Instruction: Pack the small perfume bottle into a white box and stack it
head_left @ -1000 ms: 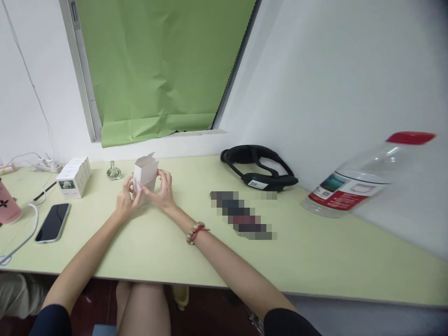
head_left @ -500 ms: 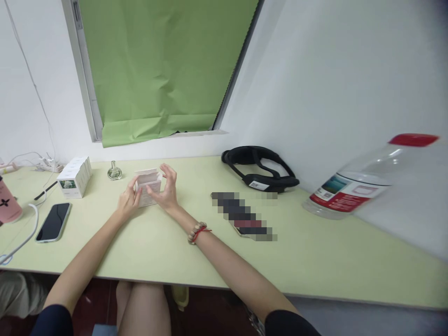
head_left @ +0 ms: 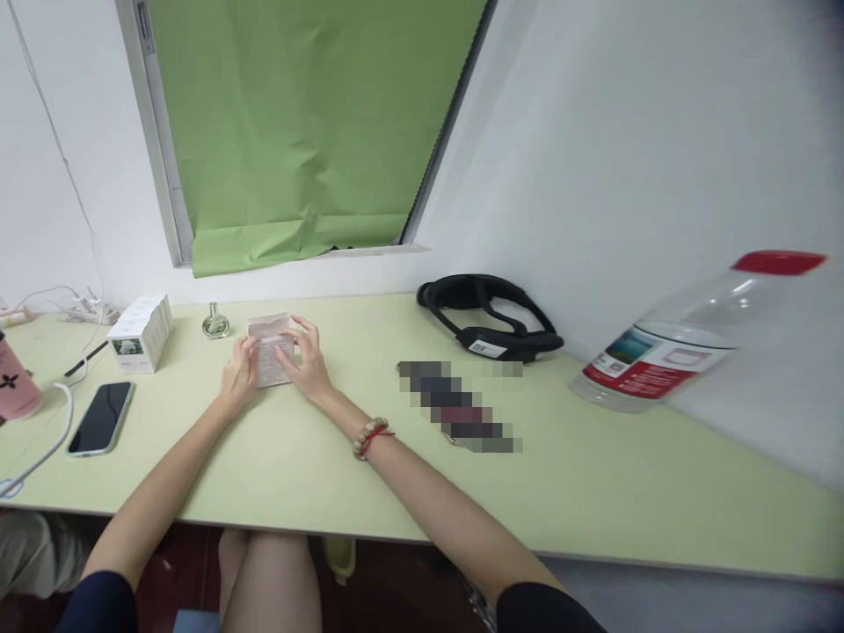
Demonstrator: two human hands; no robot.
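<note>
A small white cardboard box [head_left: 272, 369] with fine print on its front stands on the table, its top flap raised at the back. My left hand [head_left: 237, 376] grips the left side, fingers curled at the upper left corner. Around the right side is my right hand [head_left: 311, 365], its thumb against the printed front and its fingers bent over the top edge by the flap. The inside of the box is hidden. Just behind and to the left stands a small glass perfume bottle [head_left: 214, 323].
Left of the hands are a row of white boxes [head_left: 140, 338], a phone [head_left: 102, 420], a pink bottle [head_left: 14, 382] and a white cable [head_left: 64, 422]. To the right lie a blurred-out item [head_left: 454, 404], a black headset [head_left: 491, 321] and a big plastic bottle [head_left: 652, 352] with a red cap.
The box has shifted slightly left, and its opening looks narrower. My right hand's raised fingers have come down and left over the top edge. My left hand moved slightly left.
</note>
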